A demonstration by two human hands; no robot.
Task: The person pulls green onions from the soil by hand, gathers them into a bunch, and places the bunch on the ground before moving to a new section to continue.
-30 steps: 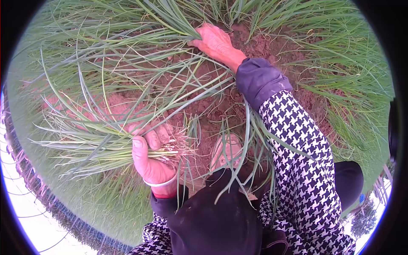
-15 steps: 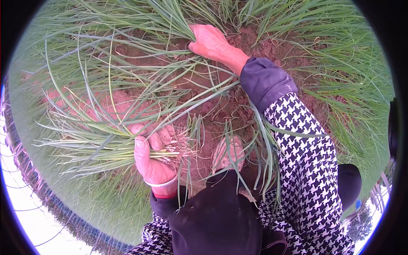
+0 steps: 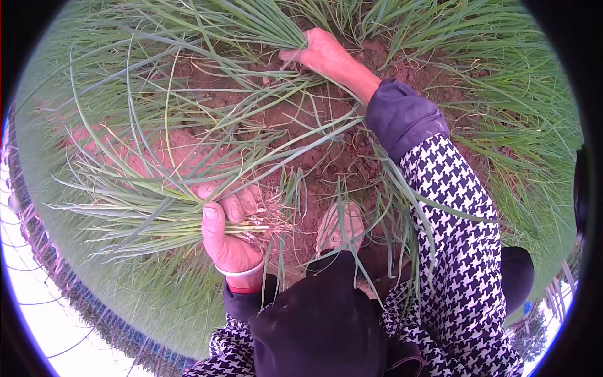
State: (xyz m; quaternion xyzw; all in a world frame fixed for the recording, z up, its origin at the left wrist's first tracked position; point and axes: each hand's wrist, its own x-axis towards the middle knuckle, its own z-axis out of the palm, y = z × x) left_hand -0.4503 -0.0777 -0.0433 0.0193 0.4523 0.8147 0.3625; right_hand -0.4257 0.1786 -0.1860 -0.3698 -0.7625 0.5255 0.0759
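A bunch of green onions (image 3: 157, 221) lies across my left hand (image 3: 229, 226), whose fingers are closed around it just behind the roots. Its pale bulbs and stringy roots (image 3: 273, 220) stick out to the right, and the leaves fan out to the left. At the top, my right hand (image 3: 323, 56) is wrapped around a clump of green onion leaves (image 3: 267, 22) beside bare soil. The lower ends of that clump are hidden by the hand.
Green onions (image 3: 515, 94) grow thickly on the right and at the back. Reddish soil (image 3: 320, 160) shows in the middle, crossed by fallen leaves. A soiled shoe (image 3: 340, 227) rests on the soil near my knee (image 3: 320, 314). Netting (image 3: 81, 301) borders the far left.
My right hand has shifted slightly right, with the clump's leaves drawn along with it. My left hand and its bunch stay nearly in place.
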